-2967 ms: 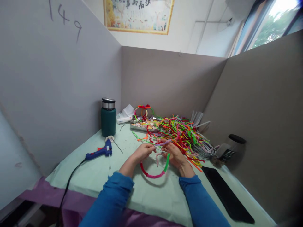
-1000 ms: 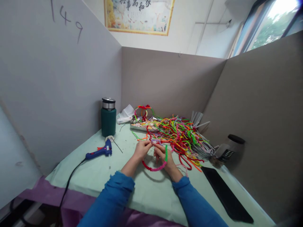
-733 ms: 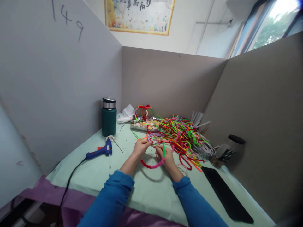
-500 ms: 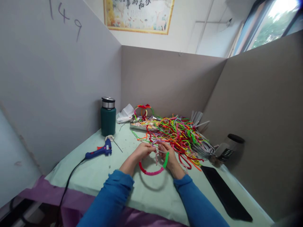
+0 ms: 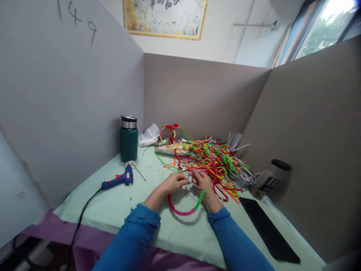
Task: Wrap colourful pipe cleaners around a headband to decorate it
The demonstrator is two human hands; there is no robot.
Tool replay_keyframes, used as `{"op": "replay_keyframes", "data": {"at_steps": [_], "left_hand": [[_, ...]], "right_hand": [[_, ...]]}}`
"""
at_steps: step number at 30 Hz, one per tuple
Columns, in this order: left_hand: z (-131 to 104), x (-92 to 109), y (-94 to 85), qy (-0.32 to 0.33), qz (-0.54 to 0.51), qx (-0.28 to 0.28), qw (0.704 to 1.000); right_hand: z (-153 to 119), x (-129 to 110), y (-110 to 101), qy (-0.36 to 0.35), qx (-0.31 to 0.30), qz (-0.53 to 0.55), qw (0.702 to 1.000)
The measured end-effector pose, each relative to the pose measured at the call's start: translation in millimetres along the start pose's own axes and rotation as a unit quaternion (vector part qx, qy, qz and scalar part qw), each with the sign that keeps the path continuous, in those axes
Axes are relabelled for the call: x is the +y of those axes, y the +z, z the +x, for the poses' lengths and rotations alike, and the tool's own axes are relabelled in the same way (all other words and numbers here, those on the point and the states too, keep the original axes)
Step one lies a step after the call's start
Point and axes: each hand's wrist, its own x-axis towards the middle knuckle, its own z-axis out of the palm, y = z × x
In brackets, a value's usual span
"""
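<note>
A hoop (image 5: 183,213) wrapped in red, pink and green fuzzy pipe cleaner hangs below both hands, just above the table. One stretch of it near my fingers is a bare pale wire. My left hand (image 5: 175,183) is closed, its fingertips pinching the hoop's bare part by a purple pipe cleaner (image 5: 188,176). Across from it, my right hand (image 5: 203,182) is closed on the purple pipe cleaner, which bends around the wire between the two hands. Whether the fingertips touch the wire too is partly hidden.
Loose coloured pipe cleaners (image 5: 214,158) pile up beyond my hands, beside a metal tray (image 5: 169,152). A blue glue gun (image 5: 120,181) with a cord and a green bottle (image 5: 129,145) stand left. On the right are a black flat strip (image 5: 269,229) and a clear jar (image 5: 272,177).
The hoop has dropped slightly and shifted a little right. The purple pipe cleaner has also moved right with my right hand, and my left hand is slightly lower.
</note>
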Motion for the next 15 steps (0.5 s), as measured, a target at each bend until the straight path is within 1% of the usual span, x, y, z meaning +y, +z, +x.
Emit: {"op": "replay_keyframes", "data": {"at_steps": [3, 7, 11, 15], "left_hand": [[1, 0, -0.7, 0.039, -0.006, 0.020, 0.999], [3, -1, -1.9, 0.051, -0.050, 0.046, 0.996], [7, -6, -3.6, 0.037, -0.106, 0.121, 0.986], [11, -13, -5.8, 0.021, -0.107, 0.199, 0.974]], "right_hand": [[-2, -2, 1, 0.002, 0.010, 0.009, 1.000], [-7, -5, 5, 0.022, 0.010, 0.002, 1.000], [-13, -7, 11, 0.030, -0.007, -0.012, 0.999], [-18, -7, 13, 0.020, -0.051, -0.039, 0.998]]}}
